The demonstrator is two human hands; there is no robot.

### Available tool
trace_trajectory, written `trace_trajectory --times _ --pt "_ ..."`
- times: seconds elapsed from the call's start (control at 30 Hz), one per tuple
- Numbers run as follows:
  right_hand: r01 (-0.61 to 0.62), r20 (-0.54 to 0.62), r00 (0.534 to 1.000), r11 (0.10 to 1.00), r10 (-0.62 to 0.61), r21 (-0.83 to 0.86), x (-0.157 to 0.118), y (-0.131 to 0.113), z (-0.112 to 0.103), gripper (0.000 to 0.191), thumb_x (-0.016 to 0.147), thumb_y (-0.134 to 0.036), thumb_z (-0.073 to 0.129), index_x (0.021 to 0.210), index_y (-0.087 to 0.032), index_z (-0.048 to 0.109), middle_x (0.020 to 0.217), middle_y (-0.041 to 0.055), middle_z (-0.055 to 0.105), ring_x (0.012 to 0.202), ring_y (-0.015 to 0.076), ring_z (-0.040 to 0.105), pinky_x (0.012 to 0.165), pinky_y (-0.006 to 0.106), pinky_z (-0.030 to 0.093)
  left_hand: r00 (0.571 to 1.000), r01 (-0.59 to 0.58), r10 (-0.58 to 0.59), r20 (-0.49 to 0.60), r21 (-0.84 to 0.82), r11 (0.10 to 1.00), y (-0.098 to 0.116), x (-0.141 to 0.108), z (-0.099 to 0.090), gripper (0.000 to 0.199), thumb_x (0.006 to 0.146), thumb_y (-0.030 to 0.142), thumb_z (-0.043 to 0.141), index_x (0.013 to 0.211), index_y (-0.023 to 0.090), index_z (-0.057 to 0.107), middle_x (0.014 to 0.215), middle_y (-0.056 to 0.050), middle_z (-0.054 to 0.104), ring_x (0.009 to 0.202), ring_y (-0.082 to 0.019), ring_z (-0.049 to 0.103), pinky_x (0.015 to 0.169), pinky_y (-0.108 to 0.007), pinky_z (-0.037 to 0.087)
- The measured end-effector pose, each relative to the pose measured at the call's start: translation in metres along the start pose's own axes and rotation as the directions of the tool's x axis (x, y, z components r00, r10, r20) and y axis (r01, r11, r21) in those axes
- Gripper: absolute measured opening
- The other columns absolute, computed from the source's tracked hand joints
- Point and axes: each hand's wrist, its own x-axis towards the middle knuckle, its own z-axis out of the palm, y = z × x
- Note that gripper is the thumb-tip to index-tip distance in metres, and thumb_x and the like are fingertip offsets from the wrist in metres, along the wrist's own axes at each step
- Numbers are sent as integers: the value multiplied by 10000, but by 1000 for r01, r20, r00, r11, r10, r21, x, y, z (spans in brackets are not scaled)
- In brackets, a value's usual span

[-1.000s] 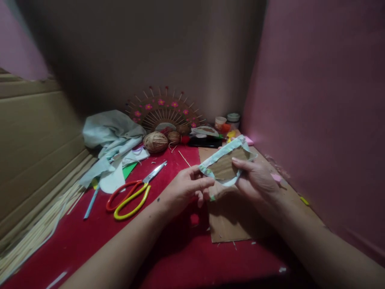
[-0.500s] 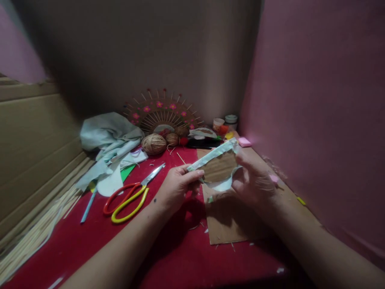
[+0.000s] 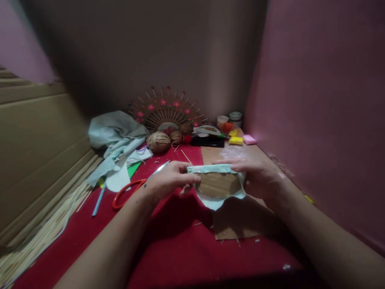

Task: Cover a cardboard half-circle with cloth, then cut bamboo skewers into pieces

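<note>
Between my hands is a half-round piece of cardboard (image 3: pixel 218 185), brown on the side facing me, with pale blue-green cloth folded over its straight top edge. Loose cloth puckers along its curved lower edge. My left hand (image 3: pixel 173 180) pinches the left corner, thumb in front. At the right end, my right hand (image 3: pixel 258 176) grips the piece, its fingers lying along the folded top edge; its thumb is mostly hidden. Scissors (image 3: pixel 129 194) with a red handle lie beside my left hand, partly covered by my wrist. Under the piece is a flat cardboard sheet (image 3: pixel 240 226) on the red tabletop (image 3: pixel 174 249).
At the back stand a flowered stick fan (image 3: pixel 164 106), twine balls (image 3: pixel 159 141) and a cup (image 3: pixel 222 120). Crumpled cloth (image 3: pixel 116 130) and thin sticks (image 3: pixel 45 233) lie left, beside a cardboard wall (image 3: pixel 39 140). Yellow (image 3: pixel 236 141) and pink blocks (image 3: pixel 249 139) sit back right.
The cardboard piece has turned from slanted to nearly level and come lower. My right hand has shifted its fingers onto the top edge. My left forearm now covers the scissors' yellow handle.
</note>
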Motion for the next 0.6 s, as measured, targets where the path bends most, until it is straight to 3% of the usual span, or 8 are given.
trace_trajectory --times 0.13,0.2,0.27,0.37,0.47,0.6 --pt "-110 125 984 985 126 -133 -2 -5 -10 402 631 -259 714 998 -96 728 820 90 726 753 185 654 670 258 497 993 53 -54 101 16 998 4 -4 -8 168 695 234 719 768 105 639 594 -9 593 415 -67 485 383 -171 388" --pt "-173 161 966 969 202 -178 -2 -4 -11 408 656 -252 714 1032 -94 716 788 78 724 673 139 639 610 215 481 980 83 -91 179 49 995 5 -5 -11 172 694 220 719 786 93 649 597 -9 591 426 -63 482 389 -166 384" --pt "-258 189 933 935 307 -244 -2 1 -9 377 674 -229 723 1032 -111 716 745 52 720 586 97 614 547 183 457 957 106 -123 264 77 991 5 -5 -10 163 698 209 714 782 89 643 605 -9 588 432 -59 478 382 -159 363" --pt "-363 222 869 874 443 -323 -1 15 -2 333 662 -241 754 971 -121 731 756 50 720 617 116 645 588 205 483 945 104 -110 307 39 994 6 -1 -2 286 682 202 738 921 119 605 665 -5 603 437 -67 490 373 -163 352" --pt "-355 215 882 891 420 -283 0 26 5 284 635 -229 765 898 -126 735 734 39 710 651 131 657 651 232 500 976 54 -41 214 -53 997 8 2 7 437 667 220 763 1048 154 560 726 1 604 494 -83 531 418 -174 386" --pt "-166 124 974 972 187 -164 3 21 9 235 646 -200 733 872 -137 717 724 37 703 650 141 647 635 247 501 995 -97 92 -43 -120 988 11 5 8 456 709 298 743 1115 172 578 908 -47 627 624 -95 579 481 -177 414"
